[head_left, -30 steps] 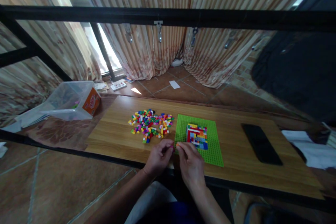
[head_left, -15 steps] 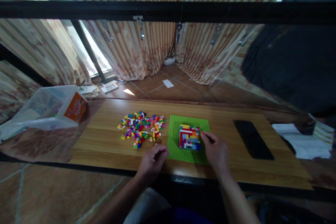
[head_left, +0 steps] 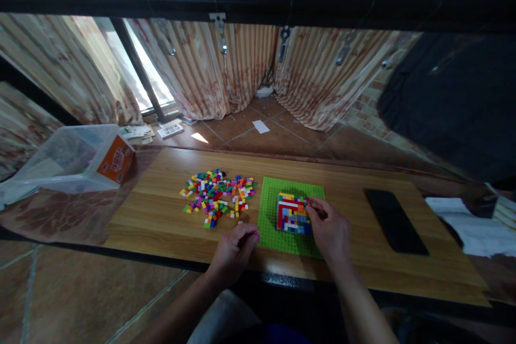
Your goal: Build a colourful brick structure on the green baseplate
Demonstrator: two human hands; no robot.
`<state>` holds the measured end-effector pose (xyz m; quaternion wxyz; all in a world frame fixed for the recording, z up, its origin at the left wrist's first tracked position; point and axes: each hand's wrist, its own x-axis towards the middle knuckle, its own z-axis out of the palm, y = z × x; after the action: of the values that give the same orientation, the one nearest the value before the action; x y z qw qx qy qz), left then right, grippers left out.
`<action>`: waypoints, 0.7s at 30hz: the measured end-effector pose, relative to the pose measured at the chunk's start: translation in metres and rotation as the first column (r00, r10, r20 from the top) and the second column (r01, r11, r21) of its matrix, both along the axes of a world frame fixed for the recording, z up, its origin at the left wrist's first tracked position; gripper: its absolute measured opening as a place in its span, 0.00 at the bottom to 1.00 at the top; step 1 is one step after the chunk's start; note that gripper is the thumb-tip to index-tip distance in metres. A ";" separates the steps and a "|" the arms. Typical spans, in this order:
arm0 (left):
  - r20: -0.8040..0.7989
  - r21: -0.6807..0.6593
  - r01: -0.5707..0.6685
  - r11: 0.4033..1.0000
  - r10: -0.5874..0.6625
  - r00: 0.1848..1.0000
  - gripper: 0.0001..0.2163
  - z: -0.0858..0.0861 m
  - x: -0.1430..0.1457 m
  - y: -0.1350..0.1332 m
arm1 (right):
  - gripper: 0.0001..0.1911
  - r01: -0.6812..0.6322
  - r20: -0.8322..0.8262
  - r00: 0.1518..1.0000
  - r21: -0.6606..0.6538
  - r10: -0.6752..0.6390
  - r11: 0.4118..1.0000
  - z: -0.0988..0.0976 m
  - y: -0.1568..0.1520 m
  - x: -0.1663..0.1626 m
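A block of many-coloured toy bricks, with red, yellow, white and blue on top, stands on a green studded baseplate. Close to the baseplate's left front edge, my left hand pinches a small magenta brick. My right hand comes in from the right, its thumb and forefinger closed at the upper right edge of the brick block. Whatever sits between those fingertips is too small to make out. Left of the baseplate lies a spread of loose bricks in mixed colours.
A black flat slab lies at the right of the wooden table. Beyond the left end stands a clear plastic bin with an orange label. White papers are at the right. A dark bar crosses above, before curtains.
My right hand's fingertips have moved from just beside the brick block onto its upper right edge. My left hand keeps the magenta brick in nearly the same place. The view has shifted slightly.
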<state>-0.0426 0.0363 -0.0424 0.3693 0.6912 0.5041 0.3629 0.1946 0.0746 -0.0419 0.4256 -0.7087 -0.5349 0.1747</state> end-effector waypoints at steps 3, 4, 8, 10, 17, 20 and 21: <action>-0.007 0.001 0.006 1.000 -0.006 1.000 0.06 0.000 0.000 0.000 | 0.21 -0.003 0.003 1.000 -0.003 0.003 1.000 0.003 -0.001 -0.001; -0.007 0.002 0.004 1.000 -0.004 1.000 0.06 -0.001 0.000 -0.001 | 0.21 -0.004 -0.001 1.000 -0.003 0.004 1.000 0.004 -0.002 -0.001; -0.009 0.004 -0.006 1.000 0.006 1.000 0.05 -0.001 0.001 -0.001 | 0.22 0.006 -0.036 0.999 0.003 -0.006 1.000 0.006 -0.006 0.001; -0.008 0.006 -0.008 1.000 0.008 1.000 0.05 -0.001 0.001 -0.001 | 0.24 0.032 -0.047 0.998 0.003 -0.032 0.999 0.004 -0.006 0.004; 0.000 0.019 -0.007 1.000 0.008 1.000 0.05 0.000 0.001 0.000 | 0.25 0.058 -0.169 0.984 -0.003 -0.057 0.998 -0.003 0.000 0.005; 0.000 0.023 -0.014 1.000 0.014 1.000 0.05 -0.001 0.002 0.000 | 0.23 0.102 -0.208 0.973 0.001 -0.099 0.995 -0.004 -0.003 0.003; -0.002 0.023 -0.016 1.000 0.016 1.000 0.05 -0.001 0.002 0.000 | 0.23 0.124 -0.230 0.966 -0.006 -0.122 0.992 -0.004 -0.005 0.002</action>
<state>-0.0409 0.0364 -0.0435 0.3579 0.6919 0.5056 0.3709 0.1968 0.0696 -0.0462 0.4977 -0.7138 -0.4378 0.2263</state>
